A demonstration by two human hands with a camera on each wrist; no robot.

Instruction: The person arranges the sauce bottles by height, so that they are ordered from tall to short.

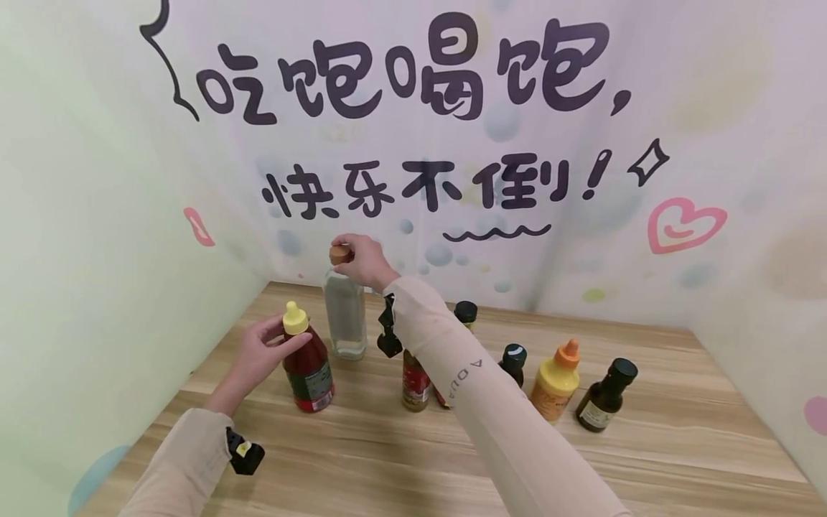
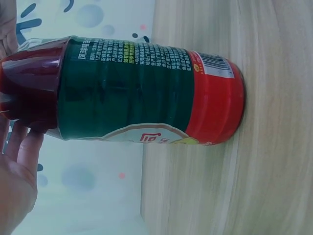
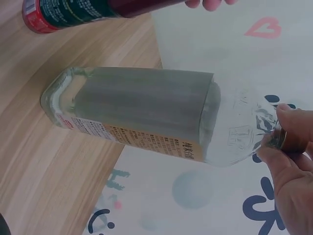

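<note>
In the head view, my left hand (image 1: 255,352) grips the upper part of a squeeze bottle (image 1: 311,380) of dark red sauce, thumb in front and fingers behind. It has a yellow nozzle cap (image 1: 295,319); its green label (image 2: 127,93) and red base fill the left wrist view. My right hand (image 1: 368,264) reaches farther back and pinches the brown cap (image 1: 339,254) of a tall, clear glass bottle (image 1: 345,316). A tan printed label (image 3: 156,142) shows on one side of the glass in the right wrist view. Both bottles stand upright on the table, side by side.
Right of them, partly behind my right sleeve, stand a red-labelled bottle (image 1: 416,384), a black-capped bottle (image 1: 465,311) and a dark-capped one (image 1: 514,357). Farther right are a yellow squeeze bottle (image 1: 552,391) and a small dark bottle (image 1: 604,398). A printed cloth backdrop (image 1: 594,266) borders the wooden table (image 1: 362,459).
</note>
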